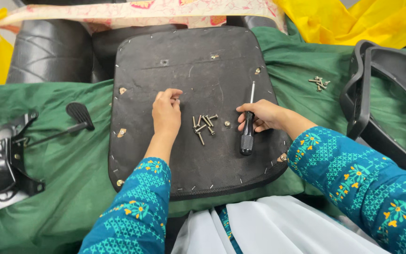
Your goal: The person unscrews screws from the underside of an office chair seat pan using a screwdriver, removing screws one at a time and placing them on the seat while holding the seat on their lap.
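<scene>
With loose screws (204, 123) piled on the seat base (193, 108), left hand (166, 113) fingers pinch one screw while right hand (264, 116) grips the screwdriver (248, 127), mounting holes unfilled.

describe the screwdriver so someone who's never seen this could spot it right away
Find the black seat base lying on the green cloth. On its right side the right hand rests on the screwdriver. Unlike the short loose screws beside it, it is long, with a thin metal shaft and black handle.
</scene>
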